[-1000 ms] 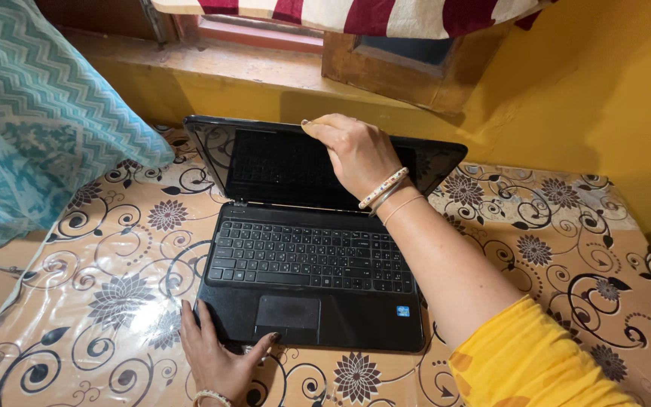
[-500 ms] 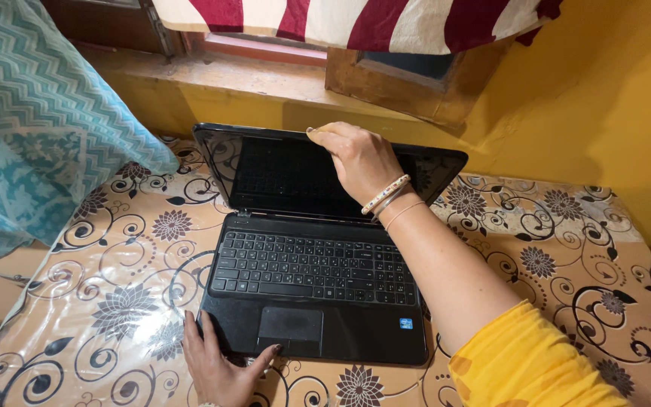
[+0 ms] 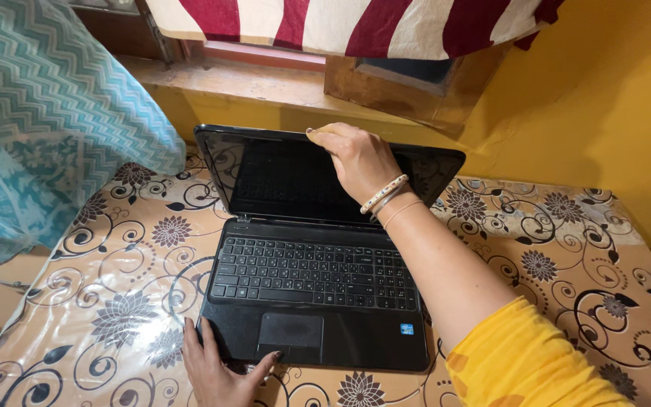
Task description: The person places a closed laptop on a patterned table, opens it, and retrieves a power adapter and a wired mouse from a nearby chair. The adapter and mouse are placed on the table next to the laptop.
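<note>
We see an open black laptop (image 3: 318,264) with a dark screen lying near the middle of a table covered in a glossy beige plastic cloth printed with dark flowers and scrolls (image 3: 559,249). Our right hand (image 3: 359,160) rests over the top edge of the lid, its fingers together and curled round that edge, with thin bangles at the wrist and a yellow sleeve (image 3: 525,362) further up the arm. Our left hand (image 3: 216,369) lies at the front left corner of the laptop base, fingers spread apart, the thumb touching the front edge just below the touchpad. A teal zigzag-patterned cloth (image 3: 47,128) hangs at the left, and a red and white striped cloth (image 3: 356,22) hangs above the wooden window sill
</note>
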